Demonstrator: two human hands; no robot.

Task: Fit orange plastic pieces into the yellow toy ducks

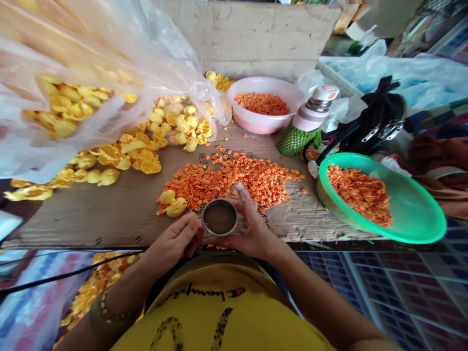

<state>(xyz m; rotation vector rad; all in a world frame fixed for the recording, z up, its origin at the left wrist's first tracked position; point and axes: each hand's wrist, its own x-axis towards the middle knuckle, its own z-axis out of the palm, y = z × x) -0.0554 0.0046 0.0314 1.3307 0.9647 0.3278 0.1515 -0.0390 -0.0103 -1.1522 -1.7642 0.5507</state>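
My right hand (254, 228) is wrapped round the side of a round, metal-rimmed cup (220, 218) with a dark inside, its thumb pointing forward. On the cup's left, my left hand (183, 236) has its fingers curled and its thumb pressed in, close against the rim. What those fingers pinch is hidden. Just beyond both hands spreads a pile of small orange plastic pieces (234, 178). Yellow, duck-like hollow plastic pieces (176, 206) lie at the pile's near left edge.
Clear plastic bags (146, 53) spill yellow pieces (135, 151) over the cardboard surface (120, 209) at left. A pink bowl (256, 124) and a tilted green basin (413, 209) hold orange pieces. Between them stand a flask (307, 119) in a green net and a black bag (380, 117).
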